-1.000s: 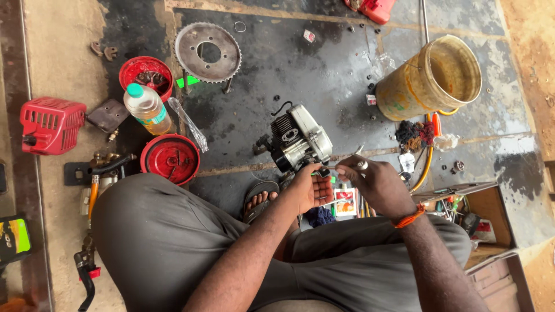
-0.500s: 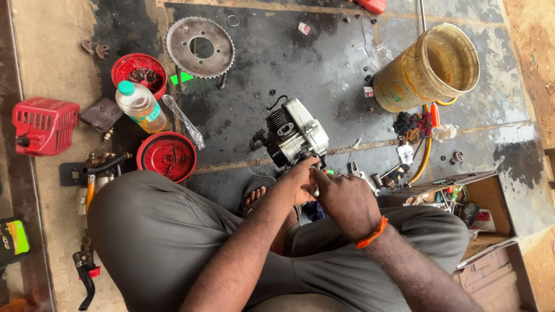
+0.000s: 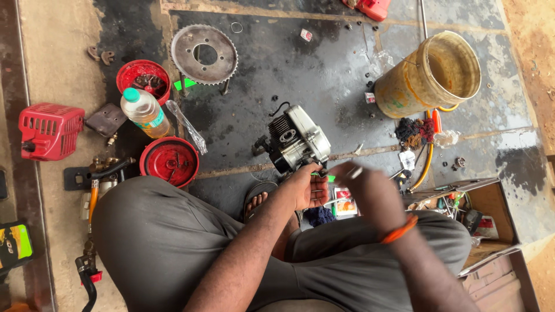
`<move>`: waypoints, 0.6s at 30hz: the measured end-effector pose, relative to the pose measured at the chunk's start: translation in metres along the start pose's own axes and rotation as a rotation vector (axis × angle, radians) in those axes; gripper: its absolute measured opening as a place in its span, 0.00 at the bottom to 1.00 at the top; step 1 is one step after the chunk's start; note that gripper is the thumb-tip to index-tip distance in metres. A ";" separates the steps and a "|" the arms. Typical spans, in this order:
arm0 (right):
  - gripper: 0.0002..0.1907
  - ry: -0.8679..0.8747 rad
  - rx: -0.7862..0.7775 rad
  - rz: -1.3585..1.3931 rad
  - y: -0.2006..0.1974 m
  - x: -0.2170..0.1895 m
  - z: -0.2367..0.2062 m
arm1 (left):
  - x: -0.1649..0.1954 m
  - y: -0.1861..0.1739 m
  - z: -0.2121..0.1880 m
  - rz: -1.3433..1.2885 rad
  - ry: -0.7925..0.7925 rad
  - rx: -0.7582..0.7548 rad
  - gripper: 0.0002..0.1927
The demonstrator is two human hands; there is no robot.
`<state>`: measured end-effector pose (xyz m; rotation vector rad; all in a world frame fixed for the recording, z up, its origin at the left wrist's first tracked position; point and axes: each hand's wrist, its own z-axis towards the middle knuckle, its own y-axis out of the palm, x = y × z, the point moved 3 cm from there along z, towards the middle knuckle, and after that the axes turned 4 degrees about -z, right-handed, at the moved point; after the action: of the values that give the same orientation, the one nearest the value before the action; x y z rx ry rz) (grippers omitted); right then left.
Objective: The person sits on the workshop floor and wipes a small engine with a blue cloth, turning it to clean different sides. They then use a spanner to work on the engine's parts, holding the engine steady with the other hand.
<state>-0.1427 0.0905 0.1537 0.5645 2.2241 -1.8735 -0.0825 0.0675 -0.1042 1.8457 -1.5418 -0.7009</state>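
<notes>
Yellow bucket (image 3: 430, 78), toothed sprocket (image 3: 203, 55)

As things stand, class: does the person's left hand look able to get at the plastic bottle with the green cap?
Probably yes. The left hand is at the small engine; the plastic bottle stands upright on open floor beyond the raised left knee, which seems to be the only hindrance.
</notes>
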 end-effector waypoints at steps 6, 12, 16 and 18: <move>0.15 0.044 0.031 0.032 -0.010 0.010 0.013 | -0.004 0.004 -0.002 -0.026 0.039 -0.004 0.22; 0.14 -0.160 0.211 -0.149 -0.003 -0.001 0.000 | -0.009 0.005 -0.002 -0.071 0.095 -0.021 0.22; 0.15 -0.019 0.149 -0.024 -0.007 0.008 0.003 | -0.010 0.002 0.002 -0.076 0.109 -0.018 0.24; 0.15 0.009 0.133 -0.047 -0.002 0.009 -0.003 | -0.011 0.002 0.005 -0.076 0.125 -0.022 0.24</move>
<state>-0.1510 0.0944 0.1529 0.5469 2.1475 -2.0574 -0.0891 0.0773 -0.1059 1.9032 -1.3854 -0.6214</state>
